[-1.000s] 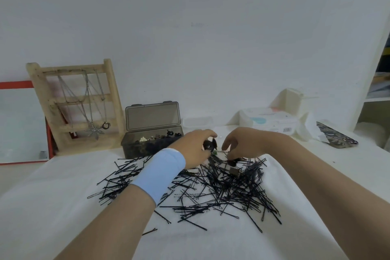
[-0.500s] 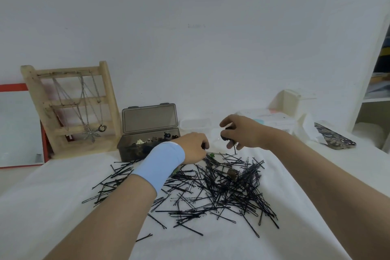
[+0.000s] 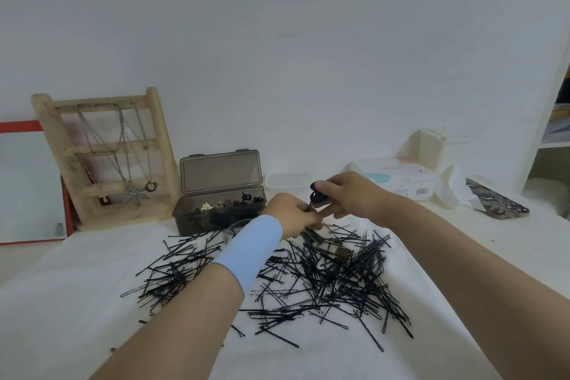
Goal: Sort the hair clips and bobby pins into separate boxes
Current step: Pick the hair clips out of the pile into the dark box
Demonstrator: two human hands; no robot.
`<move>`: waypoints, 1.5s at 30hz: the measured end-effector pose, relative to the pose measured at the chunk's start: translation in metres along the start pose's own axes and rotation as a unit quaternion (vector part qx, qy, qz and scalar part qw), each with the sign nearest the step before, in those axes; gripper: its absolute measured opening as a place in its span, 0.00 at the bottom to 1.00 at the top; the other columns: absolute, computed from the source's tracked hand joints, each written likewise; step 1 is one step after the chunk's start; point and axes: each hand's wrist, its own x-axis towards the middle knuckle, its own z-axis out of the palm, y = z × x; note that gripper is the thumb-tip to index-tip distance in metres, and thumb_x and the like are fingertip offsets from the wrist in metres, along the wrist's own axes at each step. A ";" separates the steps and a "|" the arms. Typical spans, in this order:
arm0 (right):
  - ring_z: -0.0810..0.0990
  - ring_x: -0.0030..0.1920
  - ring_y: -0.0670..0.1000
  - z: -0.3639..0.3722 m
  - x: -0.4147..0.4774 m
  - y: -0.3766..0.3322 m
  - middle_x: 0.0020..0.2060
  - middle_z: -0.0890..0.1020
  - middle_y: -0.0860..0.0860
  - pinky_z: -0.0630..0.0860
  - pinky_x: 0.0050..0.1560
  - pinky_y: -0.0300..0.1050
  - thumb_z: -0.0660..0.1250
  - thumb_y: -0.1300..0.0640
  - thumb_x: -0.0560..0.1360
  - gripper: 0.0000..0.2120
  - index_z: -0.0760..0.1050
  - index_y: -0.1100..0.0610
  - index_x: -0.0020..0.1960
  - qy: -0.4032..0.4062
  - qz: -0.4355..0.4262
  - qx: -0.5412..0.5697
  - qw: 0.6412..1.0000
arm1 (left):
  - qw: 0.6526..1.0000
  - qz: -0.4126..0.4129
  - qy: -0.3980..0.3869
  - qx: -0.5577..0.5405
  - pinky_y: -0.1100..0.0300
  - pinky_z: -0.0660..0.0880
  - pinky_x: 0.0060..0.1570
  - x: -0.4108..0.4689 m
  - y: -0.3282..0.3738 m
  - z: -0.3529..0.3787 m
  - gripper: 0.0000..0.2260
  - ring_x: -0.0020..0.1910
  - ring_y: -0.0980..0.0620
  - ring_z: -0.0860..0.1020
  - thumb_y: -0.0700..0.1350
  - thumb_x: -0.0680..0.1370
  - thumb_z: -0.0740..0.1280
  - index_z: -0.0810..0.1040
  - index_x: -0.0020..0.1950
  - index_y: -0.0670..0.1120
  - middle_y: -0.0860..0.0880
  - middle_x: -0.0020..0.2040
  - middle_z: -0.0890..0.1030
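A big pile of black bobby pins (image 3: 324, 274) lies spread on the white cloth, with a small brown hair clip (image 3: 343, 254) among them. My right hand (image 3: 348, 194) holds a small black hair clip (image 3: 317, 196) just above the pile's far edge. My left hand (image 3: 293, 216), with a light blue wristband, pinches a thin black pin that touches that clip. A dark translucent box (image 3: 216, 213) with its lid up stands behind, holding several small clips. A small clear box (image 3: 288, 180) sits to its right.
A wooden jewellery rack (image 3: 105, 154) with necklaces stands at the back left beside a red-framed mirror (image 3: 27, 182). A wipes pack (image 3: 398, 179), a white container (image 3: 425, 145), crumpled tissue and a patterned phone (image 3: 496, 203) lie at the back right.
My right hand lifted the black clip off the pile. My left hand rose from the pins and came to the clip, now pinching a pin at it.
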 end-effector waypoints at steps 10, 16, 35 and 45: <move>0.85 0.44 0.55 -0.003 0.006 -0.003 0.46 0.80 0.55 0.81 0.45 0.50 0.59 0.62 0.82 0.09 0.74 0.60 0.60 0.036 0.038 0.118 0.992 | 0.966 -0.006 0.032 0.257 0.59 0.77 0.44 -0.003 0.002 -0.024 0.09 0.41 0.53 0.81 0.50 0.76 0.67 0.86 0.43 0.50 0.57 0.40 0.85; 0.70 0.32 0.51 -0.006 -0.006 -0.006 0.42 0.72 0.53 0.68 0.31 0.41 0.61 0.55 0.78 0.10 0.75 0.58 0.56 -0.103 0.110 -0.184 0.971 | 0.961 0.011 -0.067 0.270 0.54 0.71 0.65 -0.007 0.006 -0.025 0.24 0.66 0.50 0.73 0.53 0.78 0.66 0.69 0.74 0.53 0.52 0.71 0.72; 0.76 0.38 0.46 0.064 0.049 -0.073 0.40 0.81 0.47 0.72 0.37 0.39 0.66 0.60 0.76 0.07 0.82 0.55 0.50 -0.065 -0.083 -0.286 0.953 | 0.971 0.056 0.169 0.162 0.61 0.69 0.57 -0.002 -0.059 -0.103 0.15 0.55 0.53 0.74 0.45 0.77 0.71 0.76 0.63 0.50 0.51 0.62 0.76; 0.76 0.59 0.55 0.110 0.098 -0.084 0.68 0.73 0.54 0.72 0.53 0.43 0.69 0.53 0.78 0.32 0.60 0.50 0.78 -0.125 -0.126 -0.317 0.932 | 0.969 0.021 0.175 0.175 0.57 0.69 0.63 0.000 -0.090 -0.130 0.23 0.65 0.49 0.74 0.46 0.78 0.69 0.69 0.73 0.50 0.49 0.68 0.74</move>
